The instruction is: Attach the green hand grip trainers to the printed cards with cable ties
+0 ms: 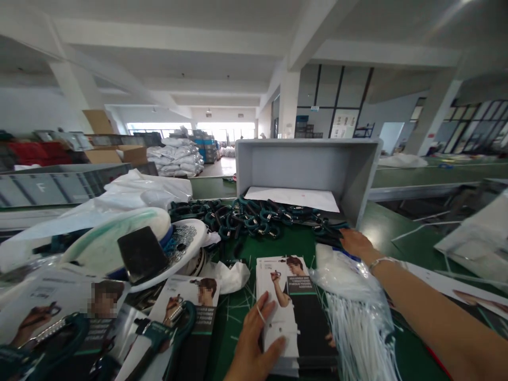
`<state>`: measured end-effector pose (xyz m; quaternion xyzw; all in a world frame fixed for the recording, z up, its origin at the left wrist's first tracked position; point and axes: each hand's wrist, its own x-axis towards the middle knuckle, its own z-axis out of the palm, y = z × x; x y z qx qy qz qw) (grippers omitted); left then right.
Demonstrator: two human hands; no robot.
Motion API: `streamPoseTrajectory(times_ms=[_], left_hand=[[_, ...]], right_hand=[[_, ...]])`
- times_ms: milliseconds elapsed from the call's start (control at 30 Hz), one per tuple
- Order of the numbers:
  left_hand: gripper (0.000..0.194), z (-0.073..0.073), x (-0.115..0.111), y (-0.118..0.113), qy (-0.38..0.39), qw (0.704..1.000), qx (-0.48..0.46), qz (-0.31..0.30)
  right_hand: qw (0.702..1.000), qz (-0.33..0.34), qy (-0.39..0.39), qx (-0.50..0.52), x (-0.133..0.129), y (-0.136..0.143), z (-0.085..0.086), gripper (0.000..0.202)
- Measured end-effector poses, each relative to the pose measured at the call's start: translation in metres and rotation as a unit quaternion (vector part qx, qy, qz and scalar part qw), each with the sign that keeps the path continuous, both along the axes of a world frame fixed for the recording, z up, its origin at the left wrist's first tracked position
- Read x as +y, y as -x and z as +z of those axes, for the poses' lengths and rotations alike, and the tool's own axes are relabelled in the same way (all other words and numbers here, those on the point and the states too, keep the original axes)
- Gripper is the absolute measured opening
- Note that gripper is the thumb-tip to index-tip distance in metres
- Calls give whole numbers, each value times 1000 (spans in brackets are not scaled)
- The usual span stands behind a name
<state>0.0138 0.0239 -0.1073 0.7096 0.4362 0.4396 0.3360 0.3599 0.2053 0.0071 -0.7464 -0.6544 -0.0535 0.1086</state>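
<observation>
My left hand (257,338) rests on a stack of printed cardboard cards (281,317), its fingers spread and lying flat along the left side. A white band circles one finger. My right hand (357,244) reaches forward to the right end of a pile of dark green hand grip strengtheners (254,216). Its fingers, partly hidden, are closed at a handle of one hand grip strengthener (333,227). Below that hand lies a plastic bag of white cable ties (353,317). More hand grip strengtheners (162,333) lie on printed cards at the left.
A grey crate (305,164) lies on its side behind the pile, a white sheet (293,199) inside. At left, a white bowl (190,243) holds small metal parts, with a black rectangular object (143,255) over its edge. Loose cable ties lie on the green table (234,328).
</observation>
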Motion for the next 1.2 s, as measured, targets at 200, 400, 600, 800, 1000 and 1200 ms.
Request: streamPoseTrajectory(times_ms=[200, 400, 600, 800, 1000, 1200], left_hand=[[55, -15, 8, 2, -44, 999, -30, 6], [52, 4, 2, 3, 7, 1000, -12, -12], [50, 18, -7, 2, 31, 999, -11, -15], [49, 19, -7, 1, 28, 999, -21, -11], [50, 19, -7, 2, 25, 999, -27, -8], [49, 21, -8, 1, 34, 999, -41, -1]], right_hand=[[1000, -8, 10, 15, 27, 11, -20, 22], [989, 25, -92, 118, 23, 13, 12, 14], [897, -34, -241, 368, -5, 22, 30, 22], [703, -64, -260, 659, -22, 55, 67, 18], [564, -11, -20, 825, -88, 109, 52, 23], [420, 39, 41, 906, -130, 131, 44, 23]])
